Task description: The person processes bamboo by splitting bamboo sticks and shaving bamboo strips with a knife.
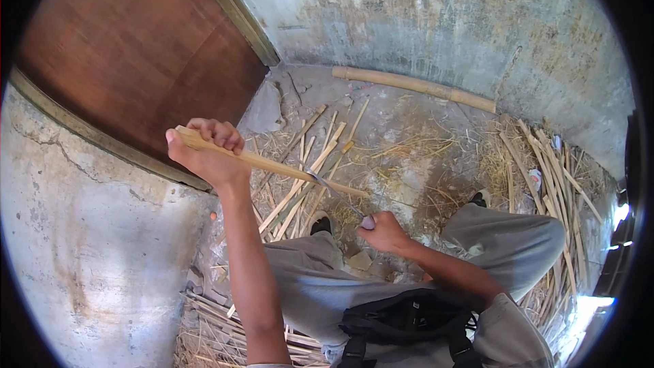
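Observation:
My left hand (221, 163) is wrapped round the upper end of a long, pale bamboo strip (276, 166), held raised in front of me to the left. The strip slopes down to the right, its far end over the littered floor. My right hand (387, 233) is closed round the handle of a knife (338, 196) with a thin metal blade that looks curved. The blade crosses the strip at about the middle of its free length and touches it there. My fingers hide most of the knife's handle.
Split bamboo strips (300, 197) lie on the floor beyond my left foot, more strips (555, 184) at the right, and others at the lower left. A bamboo pole (415, 84) rests along the far wall (443, 20). A brown door (143, 54) stands at the left, amid scattered shavings.

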Action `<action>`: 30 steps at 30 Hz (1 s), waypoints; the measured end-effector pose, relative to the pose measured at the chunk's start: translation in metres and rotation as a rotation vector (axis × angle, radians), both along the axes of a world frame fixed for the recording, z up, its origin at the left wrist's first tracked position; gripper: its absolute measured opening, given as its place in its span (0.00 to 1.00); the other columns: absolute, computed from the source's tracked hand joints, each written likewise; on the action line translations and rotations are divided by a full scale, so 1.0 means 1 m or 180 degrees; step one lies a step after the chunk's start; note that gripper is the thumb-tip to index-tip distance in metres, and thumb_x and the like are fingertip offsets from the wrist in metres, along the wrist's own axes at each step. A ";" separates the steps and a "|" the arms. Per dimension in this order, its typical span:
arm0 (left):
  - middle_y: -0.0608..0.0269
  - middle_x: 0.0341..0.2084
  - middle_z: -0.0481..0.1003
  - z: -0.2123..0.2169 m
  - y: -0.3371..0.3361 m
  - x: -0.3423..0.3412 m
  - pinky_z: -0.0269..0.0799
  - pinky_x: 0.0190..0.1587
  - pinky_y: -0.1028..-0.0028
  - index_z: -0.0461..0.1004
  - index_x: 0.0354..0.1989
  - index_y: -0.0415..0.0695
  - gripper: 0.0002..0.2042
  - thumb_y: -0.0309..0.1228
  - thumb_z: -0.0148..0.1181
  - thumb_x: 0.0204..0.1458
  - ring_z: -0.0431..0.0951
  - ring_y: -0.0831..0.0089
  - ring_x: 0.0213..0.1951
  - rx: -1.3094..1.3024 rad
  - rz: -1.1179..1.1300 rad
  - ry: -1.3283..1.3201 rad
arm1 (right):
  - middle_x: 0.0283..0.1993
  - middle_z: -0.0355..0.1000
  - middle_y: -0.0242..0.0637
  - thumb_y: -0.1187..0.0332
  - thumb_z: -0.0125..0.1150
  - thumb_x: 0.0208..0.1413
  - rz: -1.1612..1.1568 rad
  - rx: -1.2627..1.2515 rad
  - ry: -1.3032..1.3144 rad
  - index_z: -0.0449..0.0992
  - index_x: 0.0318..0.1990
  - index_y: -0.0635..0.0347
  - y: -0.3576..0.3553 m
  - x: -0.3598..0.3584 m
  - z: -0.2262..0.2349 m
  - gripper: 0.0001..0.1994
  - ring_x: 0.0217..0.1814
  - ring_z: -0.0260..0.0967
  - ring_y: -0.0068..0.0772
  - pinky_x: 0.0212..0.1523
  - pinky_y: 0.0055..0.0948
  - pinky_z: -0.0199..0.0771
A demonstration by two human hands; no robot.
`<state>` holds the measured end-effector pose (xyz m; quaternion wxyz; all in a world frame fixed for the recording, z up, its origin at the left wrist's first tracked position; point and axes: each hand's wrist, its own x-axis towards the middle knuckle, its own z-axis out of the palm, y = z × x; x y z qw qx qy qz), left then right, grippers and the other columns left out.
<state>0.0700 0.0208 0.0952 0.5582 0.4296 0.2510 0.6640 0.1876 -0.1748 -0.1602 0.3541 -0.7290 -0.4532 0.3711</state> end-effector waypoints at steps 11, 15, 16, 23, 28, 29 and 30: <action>0.71 0.11 0.49 -0.008 0.024 -0.040 0.42 0.16 0.77 0.52 0.19 0.51 0.27 0.63 0.37 0.51 0.49 0.79 0.14 -0.0141 0.0421 0.0045 | 0.29 0.75 0.54 0.57 0.56 0.45 -0.0209 -0.1029 -0.0195 0.78 0.27 0.67 -0.078 0.012 -0.169 0.18 0.34 0.74 0.59 0.40 0.46 0.75; 0.71 0.11 0.49 -0.014 0.015 -0.022 0.42 0.16 0.77 0.52 0.18 0.51 0.26 0.63 0.37 0.52 0.49 0.78 0.14 -0.0222 0.0123 -0.0053 | 0.26 0.74 0.55 0.60 0.58 0.45 -0.0086 -0.0645 -0.0644 0.77 0.25 0.67 -0.040 0.012 -0.124 0.15 0.31 0.74 0.57 0.36 0.44 0.74; 0.71 0.10 0.49 -0.012 0.008 -0.019 0.42 0.15 0.78 0.52 0.18 0.51 0.26 0.63 0.37 0.52 0.49 0.78 0.14 -0.0119 0.0117 0.0000 | 0.26 0.74 0.55 0.60 0.58 0.45 -0.0067 -0.0644 -0.0637 0.77 0.25 0.67 -0.030 0.004 -0.100 0.15 0.31 0.74 0.57 0.36 0.44 0.74; 0.70 0.10 0.50 -0.005 -0.015 -0.002 0.43 0.14 0.78 0.53 0.18 0.51 0.27 0.63 0.37 0.52 0.49 0.78 0.13 0.0139 -0.0204 0.0008 | 0.19 0.70 0.55 0.66 0.60 0.42 -0.0493 0.0010 0.0477 0.73 0.20 0.68 -0.036 -0.019 -0.057 0.12 0.23 0.71 0.55 0.27 0.44 0.69; 0.71 0.10 0.50 -0.006 -0.009 -0.017 0.42 0.14 0.78 0.53 0.17 0.51 0.26 0.62 0.37 0.52 0.49 0.78 0.13 0.0127 -0.0023 -0.0031 | 0.19 0.71 0.53 0.65 0.61 0.42 -0.0511 -0.0311 -0.0145 0.73 0.20 0.68 -0.045 -0.006 -0.088 0.12 0.24 0.73 0.51 0.30 0.42 0.71; 0.71 0.10 0.50 -0.008 -0.007 -0.021 0.42 0.14 0.78 0.53 0.18 0.51 0.26 0.62 0.37 0.52 0.49 0.78 0.13 0.0036 0.0040 -0.0044 | 0.22 0.72 0.55 0.63 0.62 0.42 -0.0398 -0.0436 0.0000 0.75 0.23 0.69 -0.048 -0.010 -0.081 0.13 0.28 0.74 0.54 0.33 0.43 0.73; 0.71 0.11 0.50 -0.008 -0.004 -0.021 0.42 0.14 0.77 0.53 0.18 0.51 0.26 0.61 0.37 0.52 0.49 0.78 0.13 -0.0050 0.0085 -0.0073 | 0.26 0.73 0.58 0.62 0.63 0.42 -0.0302 -0.0556 0.0129 0.76 0.27 0.70 -0.047 -0.009 -0.071 0.15 0.33 0.75 0.58 0.35 0.44 0.74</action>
